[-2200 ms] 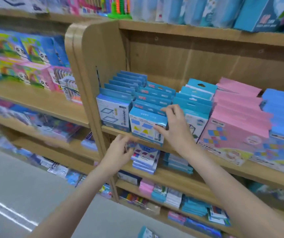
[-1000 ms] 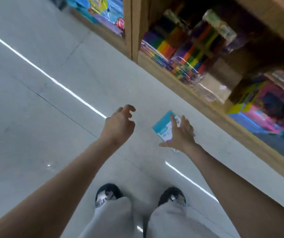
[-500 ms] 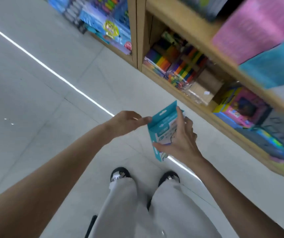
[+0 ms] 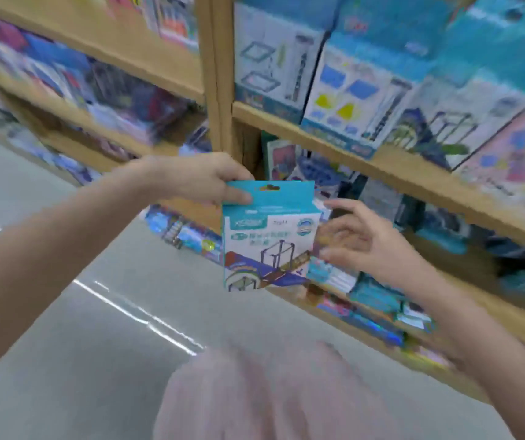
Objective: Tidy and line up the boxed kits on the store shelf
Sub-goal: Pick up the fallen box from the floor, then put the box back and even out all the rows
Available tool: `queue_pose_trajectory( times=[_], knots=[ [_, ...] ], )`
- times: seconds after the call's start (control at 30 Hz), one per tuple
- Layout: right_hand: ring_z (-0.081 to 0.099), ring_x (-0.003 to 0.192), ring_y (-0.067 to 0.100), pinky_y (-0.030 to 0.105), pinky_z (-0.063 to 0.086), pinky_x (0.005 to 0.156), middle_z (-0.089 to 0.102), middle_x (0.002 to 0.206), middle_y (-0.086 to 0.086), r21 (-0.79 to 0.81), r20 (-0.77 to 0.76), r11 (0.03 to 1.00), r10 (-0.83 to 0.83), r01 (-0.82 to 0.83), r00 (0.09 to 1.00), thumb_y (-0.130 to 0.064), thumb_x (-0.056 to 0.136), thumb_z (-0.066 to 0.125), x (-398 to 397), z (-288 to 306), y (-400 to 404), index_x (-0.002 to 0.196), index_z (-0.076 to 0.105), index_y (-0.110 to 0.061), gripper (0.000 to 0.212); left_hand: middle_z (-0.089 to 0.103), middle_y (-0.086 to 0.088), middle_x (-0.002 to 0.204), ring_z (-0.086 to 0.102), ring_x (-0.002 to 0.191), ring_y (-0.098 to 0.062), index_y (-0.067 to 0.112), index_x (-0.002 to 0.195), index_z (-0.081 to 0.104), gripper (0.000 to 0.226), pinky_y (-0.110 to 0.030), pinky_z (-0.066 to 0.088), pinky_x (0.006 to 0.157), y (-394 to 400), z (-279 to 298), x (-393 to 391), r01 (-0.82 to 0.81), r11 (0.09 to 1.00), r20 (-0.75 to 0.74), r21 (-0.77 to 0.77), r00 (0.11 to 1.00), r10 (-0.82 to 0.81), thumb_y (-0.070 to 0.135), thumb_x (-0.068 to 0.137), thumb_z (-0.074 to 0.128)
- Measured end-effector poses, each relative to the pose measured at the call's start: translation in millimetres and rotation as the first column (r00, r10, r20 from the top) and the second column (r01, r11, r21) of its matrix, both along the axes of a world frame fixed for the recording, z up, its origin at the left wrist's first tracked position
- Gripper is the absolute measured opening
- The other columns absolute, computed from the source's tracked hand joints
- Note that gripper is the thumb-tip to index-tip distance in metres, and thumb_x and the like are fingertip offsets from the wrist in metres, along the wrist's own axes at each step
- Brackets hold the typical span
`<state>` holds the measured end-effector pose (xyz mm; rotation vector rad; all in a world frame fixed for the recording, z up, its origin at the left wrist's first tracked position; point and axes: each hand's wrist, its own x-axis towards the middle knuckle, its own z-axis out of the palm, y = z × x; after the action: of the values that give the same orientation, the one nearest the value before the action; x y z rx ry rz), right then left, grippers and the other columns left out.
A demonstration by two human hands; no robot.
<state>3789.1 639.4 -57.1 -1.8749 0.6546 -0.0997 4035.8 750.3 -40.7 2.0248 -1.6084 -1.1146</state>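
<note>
Teal boxed kit (image 4: pixel 269 236) hangs upright below the shelf edge (image 4: pixel 343 147), pinched at its top corner by your left hand (image 4: pixel 200 179). Your right hand (image 4: pixel 359 239), fingers spread and holding nothing, sits just beside it. Its matching row (image 4: pixel 445 122) stands above and right, nearer that hand.

A boxed kit (image 4: pixel 269 236) hung upright in front of the shelf unit, pinched at its top left corner by the left hand (image 4: pixel 204 179), with the right hand (image 4: pixel 359 242) just right of it, below the shelf (image 4: pixel 391 166) carrying a row of kits (image 4: pixel 347 93).
</note>
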Motion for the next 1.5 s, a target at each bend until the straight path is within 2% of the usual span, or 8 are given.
queue_pose_trajectory(
  times=[0.23, 0.43, 0.57, 0.73, 0.9, 1.17, 1.37, 1.5],
  knots=[
    [0.06, 0.087, 0.001, 0.022, 0.052, 0.076, 0.058, 0.103, -0.032, -0.253, 0.154, 0.956, -0.11, 0.147, 0.982, -0.037, 0.064, 0.076, -45, 100, -27, 0.109, 0.042, -0.045, 0.056, 0.068, 0.024, 0.093, 0.065, 0.086, -0.001, 0.028, 0.099, 0.063, 0.015, -0.019, 0.051, 0.069, -62, 114, -47, 0.254, 0.95, -0.014, -0.183, 0.965, -0.261, 0.021, 0.093, 0.051],
    [0.061, 0.085, 0.001, 0.028, 0.053, 0.074, 0.065, 0.096, -0.016, -0.495, 0.03, 0.853, -0.17, 0.162, 0.985, -0.034, 0.066, 0.079, -92, 114, -69, 0.106, 0.045, -0.044, 0.054, 0.064, 0.019, 0.094, 0.061, 0.084, 0.002, 0.03, 0.093, 0.06, 0.011, -0.013, 0.046, 0.064, -126, 120, -105, 0.427, 0.863, 0.123, -0.27, 0.904, -0.409, 0.025, 0.094, 0.05],
    [0.06, 0.085, -0.002, 0.03, 0.054, 0.073, 0.058, 0.097, -0.025, -0.572, 0.002, 0.801, -0.215, 0.178, 0.977, -0.038, 0.074, 0.072, -117, 102, -99, 0.094, 0.042, -0.045, 0.037, 0.067, -0.004, 0.091, 0.059, 0.078, -0.016, 0.009, 0.098, 0.065, 0.022, -0.026, 0.044, 0.065, -158, 96, -129, 0.417, 0.84, 0.347, -0.348, 0.889, -0.297, 0.024, 0.095, 0.051],
    [0.061, 0.09, 0.004, 0.03, 0.054, 0.076, 0.063, 0.109, -0.009, -0.639, 0.043, 0.735, -0.262, 0.228, 0.964, -0.035, 0.081, 0.067, -112, 93, -127, 0.107, 0.041, -0.035, 0.036, 0.062, 0.013, 0.089, 0.052, 0.084, -0.005, 0.019, 0.097, 0.068, 0.035, -0.024, 0.044, 0.072, -164, 92, -106, 0.329, 0.621, 0.444, -0.712, 0.895, 0.034, 0.039, 0.088, 0.041],
    [0.054, 0.108, 0.011, 0.02, 0.044, 0.086, 0.056, 0.121, -0.004, -0.717, 0.076, 0.663, -0.233, 0.216, 0.969, -0.03, 0.083, 0.066, -70, 80, -140, 0.119, 0.044, -0.021, 0.043, 0.059, 0.014, 0.103, 0.051, 0.099, -0.013, 0.023, 0.105, 0.064, 0.035, -0.036, 0.039, 0.084, -169, 96, -61, 0.257, 0.605, 0.447, -0.754, 0.875, 0.185, 0.04, 0.087, 0.04],
    [0.04, 0.108, 0.028, 0.046, 0.036, 0.092, 0.059, 0.115, 0.013, -0.999, 0.012, 0.04, -0.435, 0.033, 0.9, -0.04, 0.042, 0.088, -28, 81, -149, 0.118, 0.045, -0.008, 0.092, 0.061, 0.009, 0.105, 0.045, 0.102, -0.01, 0.024, 0.1, 0.065, 0.033, -0.024, 0.022, 0.086, -174, 84, -17, 0.37, 0.631, 0.577, -0.682, 0.802, 0.152, 0.04, 0.086, 0.041],
    [0.034, 0.123, 0.031, 0.054, 0.018, 0.103, 0.043, 0.126, 0.012, -0.994, -0.082, 0.109, -0.485, -0.033, 0.87, -0.053, 0.044, 0.083, -26, 77, -146, 0.126, 0.043, -0.011, 0.1, 0.06, 0.009, 0.11, 0.047, 0.106, -0.008, 0.024, 0.111, 0.058, 0.034, -0.028, 0.028, 0.094, -171, 74, -4, 0.451, 0.59, 0.593, -0.67, 0.803, 0.059, 0.043, 0.087, 0.041],
    [0.031, 0.124, 0.028, 0.049, 0.02, 0.107, 0.038, 0.129, 0.008, -0.985, 0.019, 0.146, -0.45, 0.094, 0.893, -0.06, 0.071, 0.052, -21, 94, -141, 0.125, 0.043, -0.015, 0.071, 0.058, 0.006, 0.117, 0.047, 0.111, -0.01, 0.02, 0.114, 0.057, 0.037, -0.029, 0.027, 0.097, -162, 76, 10, 0.343, 0.54, 0.486, -0.769, 0.862, 0.145, 0.042, 0.092, 0.036]
  ],
)
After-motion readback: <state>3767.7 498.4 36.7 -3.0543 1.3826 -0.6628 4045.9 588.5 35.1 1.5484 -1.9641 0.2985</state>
